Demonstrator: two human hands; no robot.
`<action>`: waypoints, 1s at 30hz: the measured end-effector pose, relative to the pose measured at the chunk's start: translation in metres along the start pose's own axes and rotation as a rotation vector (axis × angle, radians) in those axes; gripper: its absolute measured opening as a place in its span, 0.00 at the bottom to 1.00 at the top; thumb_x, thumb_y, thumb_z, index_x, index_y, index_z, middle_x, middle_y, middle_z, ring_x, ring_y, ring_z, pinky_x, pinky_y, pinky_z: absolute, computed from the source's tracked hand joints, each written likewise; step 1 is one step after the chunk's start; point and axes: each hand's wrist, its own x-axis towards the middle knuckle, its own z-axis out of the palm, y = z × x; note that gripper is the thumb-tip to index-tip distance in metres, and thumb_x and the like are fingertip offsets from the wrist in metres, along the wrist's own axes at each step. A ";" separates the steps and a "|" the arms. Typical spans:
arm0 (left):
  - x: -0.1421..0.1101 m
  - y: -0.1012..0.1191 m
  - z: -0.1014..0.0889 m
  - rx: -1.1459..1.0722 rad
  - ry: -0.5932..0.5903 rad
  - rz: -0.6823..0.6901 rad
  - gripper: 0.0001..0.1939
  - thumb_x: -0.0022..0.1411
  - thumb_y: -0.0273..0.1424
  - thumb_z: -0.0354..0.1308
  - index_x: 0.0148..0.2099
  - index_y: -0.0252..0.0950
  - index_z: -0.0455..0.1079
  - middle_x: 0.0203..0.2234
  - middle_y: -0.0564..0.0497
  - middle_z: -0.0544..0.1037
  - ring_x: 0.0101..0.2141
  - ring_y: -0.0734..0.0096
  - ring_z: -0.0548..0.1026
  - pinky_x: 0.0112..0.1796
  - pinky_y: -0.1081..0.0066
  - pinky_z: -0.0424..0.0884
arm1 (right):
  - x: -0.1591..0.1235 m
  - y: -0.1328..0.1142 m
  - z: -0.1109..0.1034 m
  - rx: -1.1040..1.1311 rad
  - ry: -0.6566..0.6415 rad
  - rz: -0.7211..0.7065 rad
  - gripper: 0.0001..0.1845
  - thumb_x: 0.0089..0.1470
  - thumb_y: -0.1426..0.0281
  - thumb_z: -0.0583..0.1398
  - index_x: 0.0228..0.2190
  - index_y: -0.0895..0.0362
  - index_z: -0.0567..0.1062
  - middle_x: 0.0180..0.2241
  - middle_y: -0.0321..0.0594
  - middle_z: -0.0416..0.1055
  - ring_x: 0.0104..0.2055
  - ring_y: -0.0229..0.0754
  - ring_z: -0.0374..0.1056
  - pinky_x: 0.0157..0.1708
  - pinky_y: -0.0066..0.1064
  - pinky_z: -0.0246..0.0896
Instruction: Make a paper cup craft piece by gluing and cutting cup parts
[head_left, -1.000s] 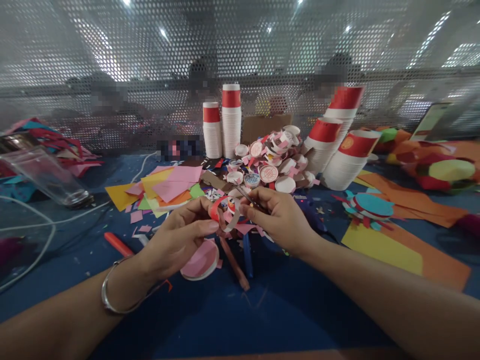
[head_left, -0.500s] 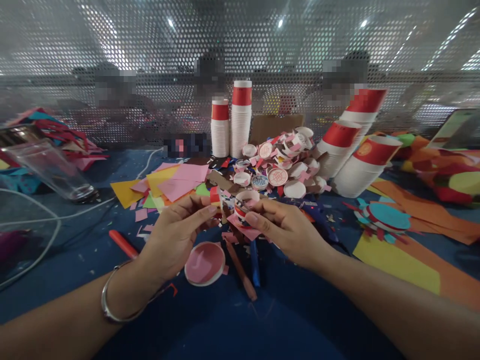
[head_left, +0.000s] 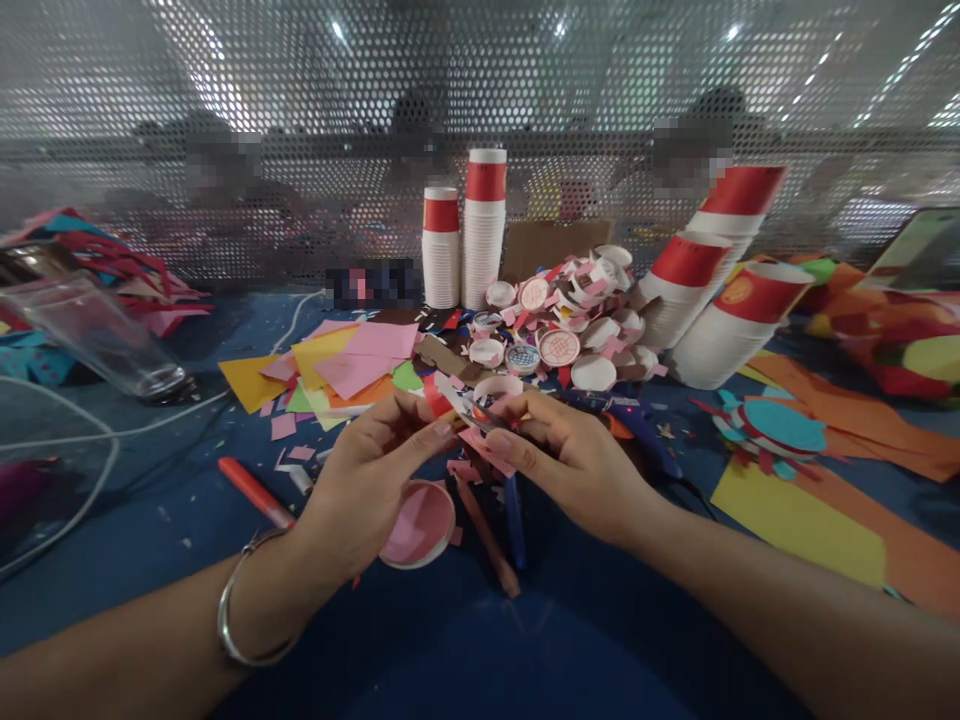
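Note:
My left hand (head_left: pixel 375 465), with a silver bangle on the wrist, is closed, pinching a red-and-white paper cup piece (head_left: pixel 436 397) between thumb and fingers. Closed too, my right hand (head_left: pixel 577 460) holds scissors (head_left: pixel 486 417), whose slim grey blades point left and meet the paper strip. The scissor handles are hidden by the fingers. Just behind the blades is a cut paper cup ring (head_left: pixel 499 386). Pink paper (head_left: pixel 486 450) lies under the right fingertips. Below the hands rests a round cup base lined with pink (head_left: pixel 418 525).
A brown crayon-like stick (head_left: pixel 487 540), a blue stick (head_left: pixel 515 525) and a red marker (head_left: pixel 255 492) lie nearby. Behind are a heap of cut cup bottoms (head_left: pixel 559 347) and paper cup stacks (head_left: pixel 484 240). Coloured paper sheets (head_left: pixel 375 355) lie left; a clear tumbler (head_left: pixel 112 340) leans farther left.
My left hand has moved slightly right, bringing the red-and-white piece to the scissors. The blades now show more plainly, and a white strip stands up between the hands.

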 end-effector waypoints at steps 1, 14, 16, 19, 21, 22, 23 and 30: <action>0.000 0.000 -0.001 0.116 0.010 0.091 0.08 0.59 0.32 0.71 0.37 0.38 0.74 0.33 0.51 0.80 0.36 0.68 0.77 0.38 0.69 0.73 | 0.001 -0.001 0.001 0.045 -0.001 0.012 0.19 0.61 0.53 0.65 0.43 0.54 0.73 0.31 0.34 0.75 0.31 0.38 0.71 0.32 0.30 0.64; -0.008 0.006 -0.008 0.900 -0.133 0.964 0.17 0.59 0.19 0.66 0.42 0.49 0.81 0.36 0.50 0.78 0.36 0.62 0.74 0.39 0.63 0.68 | -0.001 -0.019 0.014 0.580 -0.067 0.265 0.24 0.45 0.54 0.74 0.29 0.54 0.68 0.18 0.21 0.49 0.18 0.29 0.36 0.17 0.27 0.29; -0.009 0.007 -0.009 0.981 -0.174 1.016 0.18 0.59 0.19 0.65 0.44 0.49 0.81 0.37 0.49 0.80 0.37 0.61 0.74 0.40 0.62 0.68 | -0.002 -0.022 0.015 0.616 -0.079 0.300 0.24 0.43 0.57 0.75 0.29 0.54 0.69 0.17 0.21 0.51 0.18 0.29 0.37 0.18 0.27 0.29; -0.010 0.009 -0.007 0.993 -0.181 1.004 0.16 0.60 0.19 0.64 0.43 0.47 0.81 0.37 0.48 0.80 0.38 0.61 0.75 0.41 0.62 0.70 | -0.002 -0.022 0.015 0.633 -0.059 0.331 0.22 0.41 0.61 0.76 0.29 0.55 0.70 0.18 0.23 0.57 0.18 0.28 0.42 0.19 0.27 0.33; -0.010 0.009 -0.003 0.878 -0.131 0.892 0.12 0.60 0.20 0.65 0.40 0.44 0.80 0.35 0.48 0.79 0.37 0.62 0.76 0.40 0.63 0.71 | -0.002 -0.020 0.014 0.628 -0.031 0.317 0.21 0.41 0.62 0.76 0.29 0.56 0.72 0.20 0.25 0.61 0.19 0.28 0.46 0.19 0.27 0.35; -0.009 0.009 -0.001 0.779 -0.100 0.784 0.09 0.60 0.22 0.65 0.39 0.43 0.79 0.33 0.49 0.79 0.35 0.63 0.76 0.38 0.64 0.72 | -0.002 -0.019 0.014 0.620 -0.021 0.304 0.21 0.41 0.63 0.76 0.30 0.56 0.72 0.21 0.26 0.64 0.19 0.28 0.47 0.19 0.27 0.36; -0.008 0.008 0.000 0.656 -0.081 0.648 0.06 0.61 0.24 0.66 0.38 0.42 0.77 0.32 0.50 0.79 0.33 0.65 0.76 0.36 0.66 0.72 | -0.002 -0.018 0.013 0.605 -0.016 0.290 0.20 0.42 0.63 0.75 0.30 0.56 0.73 0.23 0.27 0.66 0.20 0.28 0.47 0.19 0.27 0.37; 0.000 -0.003 0.003 0.065 -0.248 -0.102 0.12 0.58 0.35 0.73 0.38 0.36 0.74 0.27 0.54 0.78 0.26 0.76 0.74 0.30 0.75 0.73 | -0.001 -0.012 0.011 0.435 -0.025 0.175 0.20 0.46 0.59 0.75 0.31 0.57 0.73 0.24 0.27 0.60 0.21 0.28 0.46 0.19 0.27 0.41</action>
